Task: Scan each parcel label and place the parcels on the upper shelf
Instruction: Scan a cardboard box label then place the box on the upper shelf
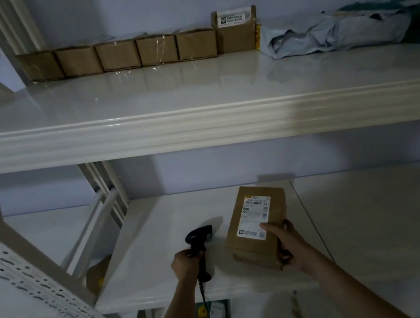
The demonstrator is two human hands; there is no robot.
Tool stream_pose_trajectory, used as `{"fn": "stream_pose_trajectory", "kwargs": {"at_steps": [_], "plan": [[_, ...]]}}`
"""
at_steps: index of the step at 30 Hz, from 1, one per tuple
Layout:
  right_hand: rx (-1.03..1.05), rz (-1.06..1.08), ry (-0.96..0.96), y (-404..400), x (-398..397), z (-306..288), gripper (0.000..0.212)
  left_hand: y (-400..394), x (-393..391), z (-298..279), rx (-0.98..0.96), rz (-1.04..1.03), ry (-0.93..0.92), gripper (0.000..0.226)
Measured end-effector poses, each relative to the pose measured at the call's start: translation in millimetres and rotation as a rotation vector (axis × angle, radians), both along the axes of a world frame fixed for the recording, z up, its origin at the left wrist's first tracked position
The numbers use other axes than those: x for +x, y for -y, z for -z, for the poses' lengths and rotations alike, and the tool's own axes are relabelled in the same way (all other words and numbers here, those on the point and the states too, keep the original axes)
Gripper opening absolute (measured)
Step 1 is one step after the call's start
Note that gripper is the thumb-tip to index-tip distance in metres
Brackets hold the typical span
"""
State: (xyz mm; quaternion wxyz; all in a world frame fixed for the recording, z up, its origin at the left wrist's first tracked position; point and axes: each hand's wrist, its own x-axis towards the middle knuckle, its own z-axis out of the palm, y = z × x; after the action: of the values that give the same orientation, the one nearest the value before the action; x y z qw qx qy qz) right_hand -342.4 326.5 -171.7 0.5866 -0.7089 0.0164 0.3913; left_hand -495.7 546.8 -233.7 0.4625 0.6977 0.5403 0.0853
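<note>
The box lies on the lower shelf, long axis running away from the person. The right hand grips its near end. Just left of the box, the left hand grips the scanner, nearer the label.

my left hand and right hand are bare — no gloves, no sleeves on either forearm.

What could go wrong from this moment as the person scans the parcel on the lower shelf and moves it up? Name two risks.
The room is dim and the scanner in the left hand is not squarely aimed at the label, so the scan may fail. The right hand alone grips the parcel at one corner; it could slip when lifted to the upper shelf.
</note>
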Motion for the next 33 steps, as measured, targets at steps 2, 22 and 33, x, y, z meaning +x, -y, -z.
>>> {"fn": "stream_pose_trajectory", "kwargs": {"at_steps": [2, 22, 33], "plan": [[0.023, 0.015, 0.007, 5.0, 7.6, 1.4, 0.072, 0.4, 1.1, 1.6, 0.016, -0.005, -0.060, 0.031], [0.316, 0.497, 0.351, 137.5, -24.1, -90.7, 0.035, 218.6, 80.4, -162.0, -0.374, 0.579, 0.668, 0.036], [0.202, 0.879, 0.663, 282.3, -87.8, -208.2, 0.023, 367.0, 62.7, -261.6, -0.382, 0.890, 0.831, 0.034]]}}
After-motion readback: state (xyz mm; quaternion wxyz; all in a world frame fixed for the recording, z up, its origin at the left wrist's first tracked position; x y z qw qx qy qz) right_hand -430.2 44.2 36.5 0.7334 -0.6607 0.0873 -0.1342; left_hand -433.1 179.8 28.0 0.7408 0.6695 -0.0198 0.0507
